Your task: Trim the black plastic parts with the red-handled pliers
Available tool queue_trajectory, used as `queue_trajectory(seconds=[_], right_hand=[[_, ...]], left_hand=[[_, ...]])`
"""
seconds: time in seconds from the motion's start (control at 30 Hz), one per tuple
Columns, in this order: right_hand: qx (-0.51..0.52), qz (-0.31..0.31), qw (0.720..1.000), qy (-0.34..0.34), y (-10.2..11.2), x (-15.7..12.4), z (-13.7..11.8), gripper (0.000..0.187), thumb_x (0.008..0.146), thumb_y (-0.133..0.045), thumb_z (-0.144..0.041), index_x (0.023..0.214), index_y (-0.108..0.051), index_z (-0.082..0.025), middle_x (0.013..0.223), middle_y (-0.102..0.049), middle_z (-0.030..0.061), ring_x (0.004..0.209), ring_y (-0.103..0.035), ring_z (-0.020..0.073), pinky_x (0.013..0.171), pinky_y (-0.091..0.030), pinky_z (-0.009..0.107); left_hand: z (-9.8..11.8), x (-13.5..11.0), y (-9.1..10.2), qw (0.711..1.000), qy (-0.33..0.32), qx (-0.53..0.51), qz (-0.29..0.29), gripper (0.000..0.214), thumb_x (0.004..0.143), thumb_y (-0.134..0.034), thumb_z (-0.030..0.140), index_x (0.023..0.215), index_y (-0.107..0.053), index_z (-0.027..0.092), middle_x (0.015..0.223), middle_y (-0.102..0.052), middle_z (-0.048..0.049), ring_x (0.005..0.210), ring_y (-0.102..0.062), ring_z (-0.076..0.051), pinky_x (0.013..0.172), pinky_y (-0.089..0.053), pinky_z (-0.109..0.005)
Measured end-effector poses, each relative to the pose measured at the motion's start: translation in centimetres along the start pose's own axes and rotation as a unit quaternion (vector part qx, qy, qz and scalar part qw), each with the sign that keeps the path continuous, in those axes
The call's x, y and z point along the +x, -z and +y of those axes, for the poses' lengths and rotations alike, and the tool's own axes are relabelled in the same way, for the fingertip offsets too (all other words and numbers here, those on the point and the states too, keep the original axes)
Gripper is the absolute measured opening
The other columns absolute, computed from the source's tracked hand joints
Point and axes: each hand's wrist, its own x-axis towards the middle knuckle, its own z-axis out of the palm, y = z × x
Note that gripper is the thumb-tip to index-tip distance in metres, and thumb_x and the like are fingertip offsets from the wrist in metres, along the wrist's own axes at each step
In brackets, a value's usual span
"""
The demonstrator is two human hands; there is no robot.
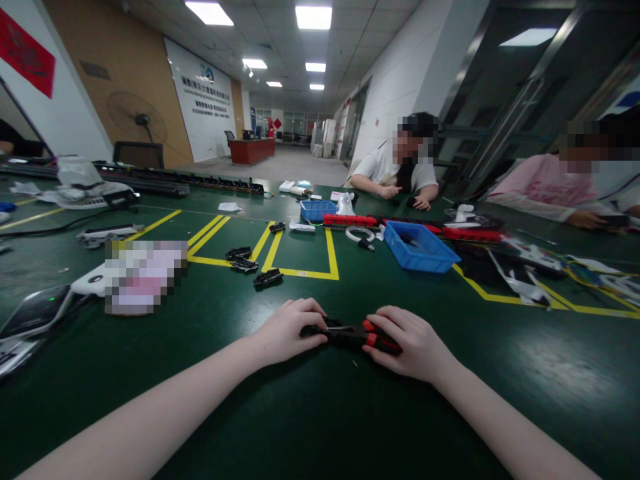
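Observation:
My right hand point(410, 340) is closed round the red and black handles of a pair of pliers point(380, 337), whose dark jaws point left. Between the fingers and thumb of my left hand point(293, 330) is a small black part point(314, 329), mostly covered by the fingers. The plier jaws meet this part, but I cannot tell exactly where they grip. Both hands rest low over the green table point(320, 413). Farther off lie several similar-looking black parts point(269, 278). A tiny light sliver point(355, 363) lies just below the pliers.
A blue tray point(420, 248) with a dark item inside stands beyond my right hand, near a coiled white cable point(360, 235). A smaller blue tray point(319, 211) is farther back. At left lie a blurred-out phone-like object point(145, 277) and cables. Two people sit across the table.

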Motion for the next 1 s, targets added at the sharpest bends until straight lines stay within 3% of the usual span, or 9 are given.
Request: queue_trajectory(seconds=[0.23, 0.43, 1.0], right_hand=[[0.010, -0.022, 1.000, -0.016, -0.05, -0.19, 0.12, 0.040, 0.090, -0.057, -0.045, 0.116, -0.063, -0.015, 0.106, -0.067, 0.0139, 0.088, -0.066, 0.0226, 0.073, -0.057, 0.036], [0.016, -0.057, 0.998, -0.029, 0.04, -0.03, 0.04, 0.051, 0.084, -0.064, -0.053, 0.117, -0.062, -0.015, 0.100, -0.067, 0.0126, 0.084, -0.065, 0.0222, 0.071, -0.056, 0.034], [0.049, -0.114, 0.990, -0.066, 0.35, 0.80, -0.28, 0.037, 0.084, -0.063, -0.047, 0.107, -0.064, -0.018, 0.096, -0.068, 0.0090, 0.083, -0.064, 0.0215, 0.072, -0.052, 0.034]], left_hand=[[0.05, -0.02, 0.09, 1.000, 0.002, 0.004, -0.004, 0.010, 0.087, -0.068, 0.026, 0.096, -0.069, 0.021, 0.114, -0.063, -0.0040, 0.104, -0.060, -0.021, 0.095, -0.047, -0.040], [0.02, 0.00, 0.00, 1.000, -0.003, 0.009, -0.002, 0.012, 0.087, -0.068, 0.025, 0.098, -0.068, 0.022, 0.114, -0.062, -0.0043, 0.104, -0.060, -0.021, 0.093, -0.047, -0.039], [0.18, 0.00, -0.11, 0.999, -0.013, 0.040, -0.005, 0.014, 0.087, -0.069, 0.027, 0.100, -0.067, 0.022, 0.113, -0.062, -0.0033, 0.102, -0.059, -0.021, 0.090, -0.046, -0.038]])
